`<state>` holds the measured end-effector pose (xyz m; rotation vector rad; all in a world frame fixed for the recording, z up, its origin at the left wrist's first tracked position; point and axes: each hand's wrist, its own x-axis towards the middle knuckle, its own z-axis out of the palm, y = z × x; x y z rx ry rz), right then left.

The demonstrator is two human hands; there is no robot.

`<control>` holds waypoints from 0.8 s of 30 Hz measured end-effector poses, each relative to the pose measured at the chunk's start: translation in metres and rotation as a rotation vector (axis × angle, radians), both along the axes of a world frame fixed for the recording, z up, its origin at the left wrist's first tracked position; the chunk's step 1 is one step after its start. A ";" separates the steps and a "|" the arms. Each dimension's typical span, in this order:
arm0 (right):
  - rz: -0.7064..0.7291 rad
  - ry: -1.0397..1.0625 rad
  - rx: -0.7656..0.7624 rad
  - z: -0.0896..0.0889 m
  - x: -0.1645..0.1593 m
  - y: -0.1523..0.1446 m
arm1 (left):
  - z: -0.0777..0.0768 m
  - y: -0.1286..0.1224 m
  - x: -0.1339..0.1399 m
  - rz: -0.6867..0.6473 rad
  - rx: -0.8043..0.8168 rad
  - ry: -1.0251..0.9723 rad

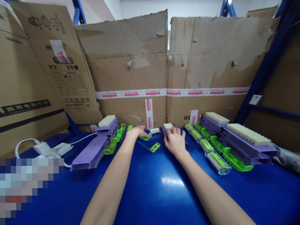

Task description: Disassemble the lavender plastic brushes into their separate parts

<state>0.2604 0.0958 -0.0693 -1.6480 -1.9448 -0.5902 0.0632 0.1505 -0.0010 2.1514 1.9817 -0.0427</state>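
My left hand [138,132] is at the back of the blue table, its fingers closed on a green curved plastic piece [147,137] that it partly covers. My right hand [176,139] grips a small purple plastic housing [164,131] topped with a cream bristle block [168,126]; much of it is hidden under the fingers. Between the hands lies a white cylinder [154,131]. A flat green plate with slots [155,147] rests on the table just in front, and a row of small springs [143,145] lies beside it.
At the left stand purple housings [90,151], green curved pieces [110,147] and a white power strip [61,149]. More purple housings with bristle blocks [248,134], green pieces [236,161] and clear containers with green plates [217,162] line the right. Cardboard walls [131,68] enclose the back.
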 end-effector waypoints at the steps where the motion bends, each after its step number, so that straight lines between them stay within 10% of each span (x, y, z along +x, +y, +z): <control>1: 0.013 -0.007 0.003 0.000 0.000 0.000 | 0.000 0.000 0.000 -0.008 -0.004 -0.004; 24: 0.169 -0.044 0.008 0.004 -0.010 -0.004 | 0.012 -0.012 0.000 -0.056 -0.111 0.038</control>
